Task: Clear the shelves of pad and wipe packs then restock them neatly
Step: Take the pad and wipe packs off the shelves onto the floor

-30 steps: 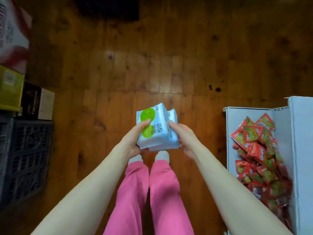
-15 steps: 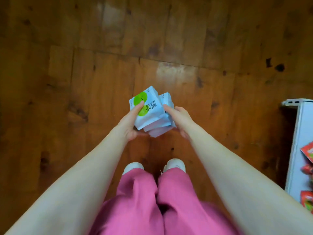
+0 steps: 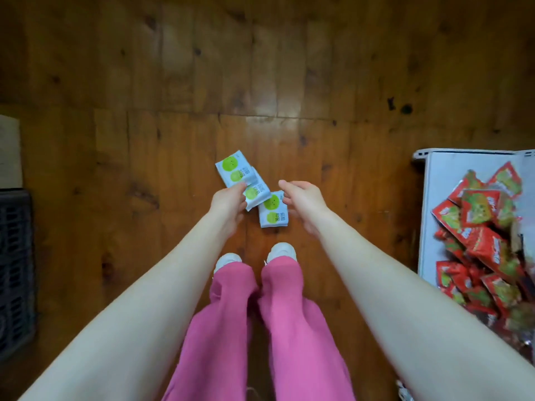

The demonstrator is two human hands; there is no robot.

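Note:
Three light-blue wipe packs with green circles lie spread out on the wooden floor just ahead of my white shoes: the first pack (image 3: 232, 168) farthest, the second pack (image 3: 256, 194) overlapping its near end, the third pack (image 3: 273, 210) nearest. My left hand (image 3: 228, 201) hovers over the near edge of the first two packs with fingers loosely bent and nothing gripped. To the right of the third pack, my right hand (image 3: 303, 198) has relaxed fingers and holds nothing.
A white shelf bin (image 3: 434, 198) full of red snack packets (image 3: 486, 235) stands at the right. A dark plastic crate (image 3: 14, 270) and a cardboard box corner (image 3: 10, 151) sit at the left edge. Bare wooden floor (image 3: 260, 68) stretches ahead.
Both hands held the stack of packs between them before. Now the hands have parted and let go, and the packs lie fanned out below on the floor.

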